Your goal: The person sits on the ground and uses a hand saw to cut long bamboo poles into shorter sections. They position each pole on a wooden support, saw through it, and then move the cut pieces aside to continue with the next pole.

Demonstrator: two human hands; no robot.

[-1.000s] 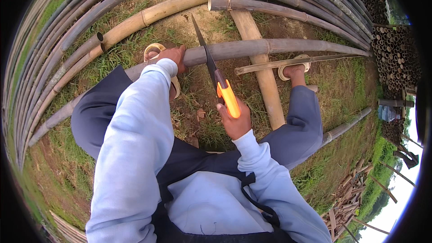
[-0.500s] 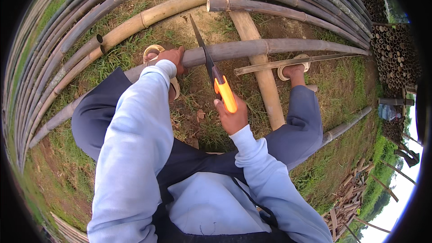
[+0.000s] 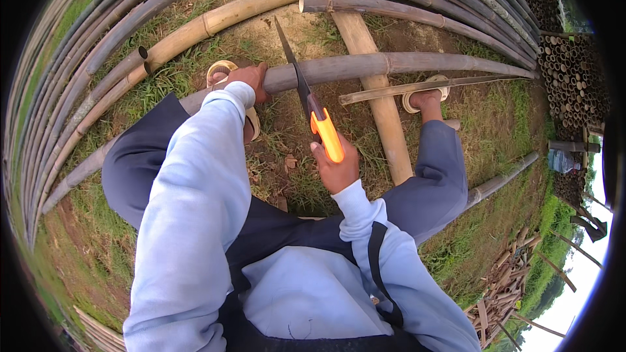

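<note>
A long dark bamboo pole [image 3: 339, 70] lies crosswise in front of me, over a thicker pale bamboo pole [image 3: 390, 132]. My left hand [image 3: 250, 83] is wrapped round the dark pole, left of the saw. In my right hand [image 3: 340, 167] is a hand saw [image 3: 303, 88] with an orange handle and a dark blade. The blade lies across the dark pole, its tip pointing away from me past the far side. Whether the teeth have cut into the bamboo cannot be made out. My fingers close round the saw's handle.
Beyond lies a yellowish bamboo pole [image 3: 222, 18], with several more poles at the left and far right. A split bamboo strip [image 3: 417, 89] rests by my right foot [image 3: 425, 100]. Stacked bamboo [image 3: 574, 81] stands at the right, with a heap of offcuts [image 3: 512, 280] lower right.
The saw and both hands have hardly moved; my left hand still grips the pole. A black strap now lies over my right sleeve.
</note>
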